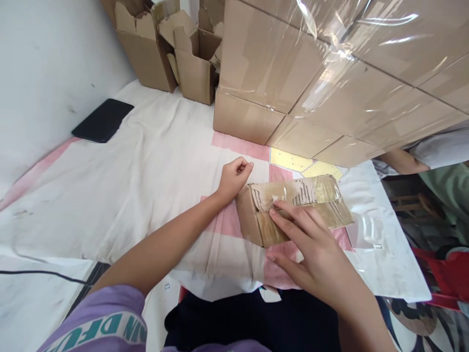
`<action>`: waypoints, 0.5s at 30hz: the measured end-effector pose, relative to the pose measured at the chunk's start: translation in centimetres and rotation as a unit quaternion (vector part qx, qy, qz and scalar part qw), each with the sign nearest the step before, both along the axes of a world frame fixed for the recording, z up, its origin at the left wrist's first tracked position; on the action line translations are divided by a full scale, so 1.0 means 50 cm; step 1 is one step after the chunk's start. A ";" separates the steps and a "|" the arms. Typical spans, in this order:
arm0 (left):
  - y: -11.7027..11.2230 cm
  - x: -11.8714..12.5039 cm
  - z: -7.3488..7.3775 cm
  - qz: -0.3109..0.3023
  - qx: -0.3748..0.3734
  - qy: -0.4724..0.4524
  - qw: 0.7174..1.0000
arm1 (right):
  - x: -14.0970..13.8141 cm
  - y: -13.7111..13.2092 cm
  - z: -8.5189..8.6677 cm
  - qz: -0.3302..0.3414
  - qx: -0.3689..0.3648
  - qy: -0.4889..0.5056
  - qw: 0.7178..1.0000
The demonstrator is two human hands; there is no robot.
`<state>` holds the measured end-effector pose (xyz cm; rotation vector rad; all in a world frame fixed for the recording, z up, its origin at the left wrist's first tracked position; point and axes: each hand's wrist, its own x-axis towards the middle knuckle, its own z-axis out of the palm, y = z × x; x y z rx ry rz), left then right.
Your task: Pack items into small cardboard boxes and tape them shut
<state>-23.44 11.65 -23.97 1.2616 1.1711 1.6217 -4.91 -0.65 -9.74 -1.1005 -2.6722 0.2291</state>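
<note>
A small worn cardboard box point(322, 195), taped over with clear tape and torn along its top, lies on a white and pink cloth point(157, 161). My right hand point(311, 249) lies flat across the box's top and front, fingers stretched out and pressing on the tape. My left hand point(234, 178) is curled into a loose fist and rests on the cloth against the box's left end. Nothing shows inside the fist.
A big stack of cartons wrapped in clear film point(330, 73) rises just behind the box. Open empty cartons point(172, 49) stand at the back left. A dark flat pad point(102, 120) lies by the wall. Another person's arm point(403, 161) shows at the right.
</note>
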 end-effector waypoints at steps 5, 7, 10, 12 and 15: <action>0.000 0.000 0.002 -0.008 0.008 0.016 1.000 | 0.006 -0.017 -0.018 -0.022 0.054 -0.043 0.997; -0.001 0.000 0.001 -0.008 0.007 0.018 1.000 | 0.015 -0.020 -0.023 -0.030 0.064 -0.037 0.997; -0.002 0.002 -0.004 -0.022 0.009 0.022 0.999 | 0.028 -0.023 -0.020 -0.059 0.069 -0.015 0.996; 0.000 0.002 -0.008 -0.032 0.007 0.027 0.999 | 0.031 -0.020 -0.013 -0.073 0.071 -0.021 0.995; 0.004 -0.001 -0.015 -0.032 -0.016 0.046 0.998 | 0.026 -0.006 -0.002 -0.068 0.062 -0.070 0.993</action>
